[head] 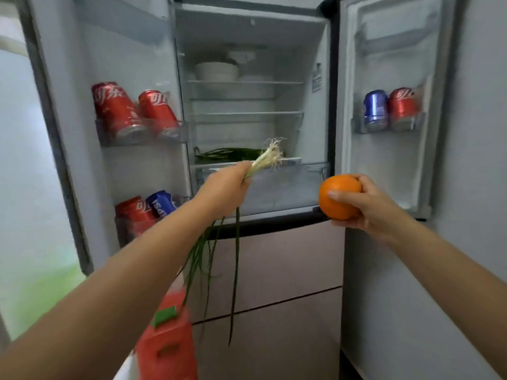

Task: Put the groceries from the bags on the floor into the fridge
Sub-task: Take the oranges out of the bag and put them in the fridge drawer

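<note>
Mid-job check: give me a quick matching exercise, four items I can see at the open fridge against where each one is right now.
Items:
1. orange
2. held scallions
3. white bowl
4. blue can next to a red one

Places:
A. top shelf inside the fridge
B. right hand
C. right door rack
D. left hand

Pairs: 1-B, 2-D, 3-A, 4-C

red bag point(167, 338): blurred, cut by bottom edge | left door point(82, 105): top cropped | lower cans point(134, 215): partly behind forearm
</note>
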A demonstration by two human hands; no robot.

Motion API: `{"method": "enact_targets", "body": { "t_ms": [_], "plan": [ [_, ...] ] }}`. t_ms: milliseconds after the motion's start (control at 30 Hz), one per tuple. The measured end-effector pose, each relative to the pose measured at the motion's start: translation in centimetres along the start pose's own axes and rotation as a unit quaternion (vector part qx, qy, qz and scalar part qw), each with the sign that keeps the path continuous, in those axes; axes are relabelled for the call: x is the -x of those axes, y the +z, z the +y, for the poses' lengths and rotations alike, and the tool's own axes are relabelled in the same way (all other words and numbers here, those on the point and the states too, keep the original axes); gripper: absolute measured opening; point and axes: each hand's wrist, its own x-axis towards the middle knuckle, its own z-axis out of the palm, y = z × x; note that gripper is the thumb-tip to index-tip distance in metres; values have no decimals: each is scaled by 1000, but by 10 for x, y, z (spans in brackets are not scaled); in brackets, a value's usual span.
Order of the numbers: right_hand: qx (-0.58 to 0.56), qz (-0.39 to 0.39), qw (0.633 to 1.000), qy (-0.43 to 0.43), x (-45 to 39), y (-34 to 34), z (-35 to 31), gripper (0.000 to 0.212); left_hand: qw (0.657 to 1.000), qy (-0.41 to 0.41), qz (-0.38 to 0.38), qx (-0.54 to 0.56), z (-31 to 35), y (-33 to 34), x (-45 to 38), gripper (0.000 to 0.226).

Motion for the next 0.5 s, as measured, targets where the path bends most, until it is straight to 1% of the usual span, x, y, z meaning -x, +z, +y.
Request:
{"method": "enact_targets", "body": {
  "t_ms": [133,200,267,333,400,500],
  "plan": [
    [20,-28,999,-19,-78,-31,-6,40,993,26,70,-87,12,15,-87,33],
    [34,-39,998,-37,-113,-38,-5,44,984,29,110,-138,8,24,-124,35],
    [60,-44,996,-57,-147,-39,-2,47,971,50,132,-194,0,32,-157,36],
    [84,-46,992,-82,-179,-35,1,49,948,86,137,-272,-10,39,-190,38],
    [109,-42,987,-113,-213,-28,4,51,919,123,124,-354,-23,48,-225,43],
    [200,-22,964,-173,-267,-15,9,56,883,168,106,-426,-46,68,-281,44]
  ]
}}
